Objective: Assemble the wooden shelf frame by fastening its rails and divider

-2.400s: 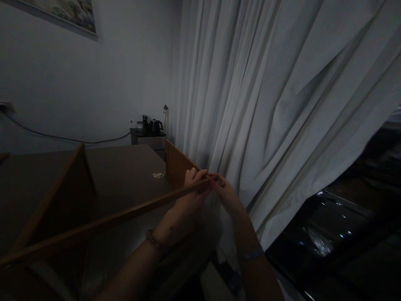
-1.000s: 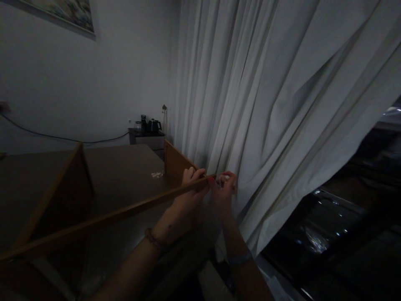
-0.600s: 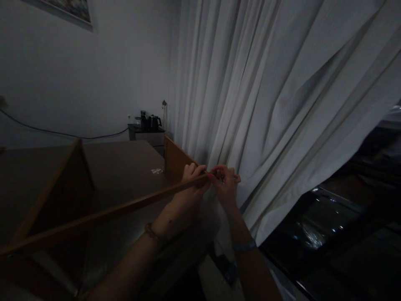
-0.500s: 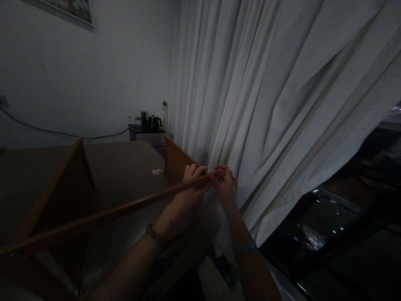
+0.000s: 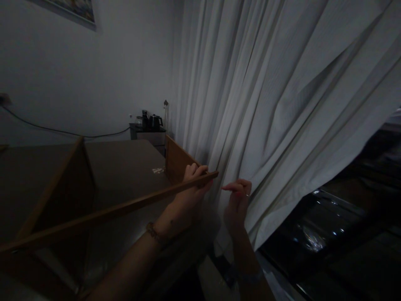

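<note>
A long, narrow wooden board [image 5: 125, 207] runs from the lower left toward the middle of the view, one end raised near the curtain. My left hand [image 5: 191, 190] is closed around it close to that end, the fingers over the far side. Just right of the board's end, apart from it, is my right hand [image 5: 237, 205]. Its index finger points left while the thumb presses against the curled fingers. Whatever they may hold is too small and dark to make out. The board joins upright wooden panels [image 5: 59, 188] at the left.
Behind the panels lies a brown tabletop [image 5: 125, 161] with several small pale pieces [image 5: 158, 170] on it. Another wooden panel [image 5: 177, 159] stands by the white curtain [image 5: 250, 104], which hangs close along the right. A small cabinet [image 5: 147, 133] with a black kettle [image 5: 155, 121] is in the corner.
My right hand has come off the board's end and moved right and slightly down. My left hand keeps its hold, and the board has stayed where it was.
</note>
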{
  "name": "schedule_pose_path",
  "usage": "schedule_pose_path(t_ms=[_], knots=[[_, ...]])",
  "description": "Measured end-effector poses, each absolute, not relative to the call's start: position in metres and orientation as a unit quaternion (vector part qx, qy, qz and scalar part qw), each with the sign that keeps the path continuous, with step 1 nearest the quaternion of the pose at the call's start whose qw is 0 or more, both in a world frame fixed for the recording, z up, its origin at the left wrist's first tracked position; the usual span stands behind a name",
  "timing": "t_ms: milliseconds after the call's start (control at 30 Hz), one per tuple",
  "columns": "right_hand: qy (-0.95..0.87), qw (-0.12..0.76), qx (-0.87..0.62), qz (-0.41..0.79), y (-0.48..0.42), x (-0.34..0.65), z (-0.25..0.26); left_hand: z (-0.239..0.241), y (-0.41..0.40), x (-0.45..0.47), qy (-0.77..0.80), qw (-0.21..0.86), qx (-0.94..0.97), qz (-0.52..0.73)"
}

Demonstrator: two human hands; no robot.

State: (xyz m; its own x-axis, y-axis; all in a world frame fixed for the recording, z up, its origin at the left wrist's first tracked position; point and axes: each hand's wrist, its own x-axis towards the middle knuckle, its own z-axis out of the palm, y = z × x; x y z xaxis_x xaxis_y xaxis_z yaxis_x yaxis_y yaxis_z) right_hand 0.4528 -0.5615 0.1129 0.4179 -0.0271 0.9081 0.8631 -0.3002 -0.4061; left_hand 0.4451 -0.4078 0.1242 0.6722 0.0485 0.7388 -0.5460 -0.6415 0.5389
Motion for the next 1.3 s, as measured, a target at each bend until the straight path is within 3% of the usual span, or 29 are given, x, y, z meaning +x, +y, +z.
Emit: schedule_pose_path(t_ms=[133, 367, 633, 1300], knots=[[-0.286, 0.432, -0.740, -0.428, -0.566, 0.449, 0.126, 0.123, -0.407, 0.445, -0.154, 0.401, 0.824, 0.370], [-0.340, 0.590, -0.679, -0.273, -0.567, 0.453, 0.123, 0.124, -0.406, 0.445, -0.151, 0.401, 0.829, 0.360], [-0.318, 0.547, -0.685, -0.361, -0.560, 0.458, 0.114, 0.124, -0.408, 0.446, -0.146, 0.402, 0.827, 0.365], [-0.341, 0.507, -0.703, -0.364, -0.559, 0.465, 0.108, 0.118, -0.405, 0.450, -0.141, 0.397, 0.827, 0.373]])
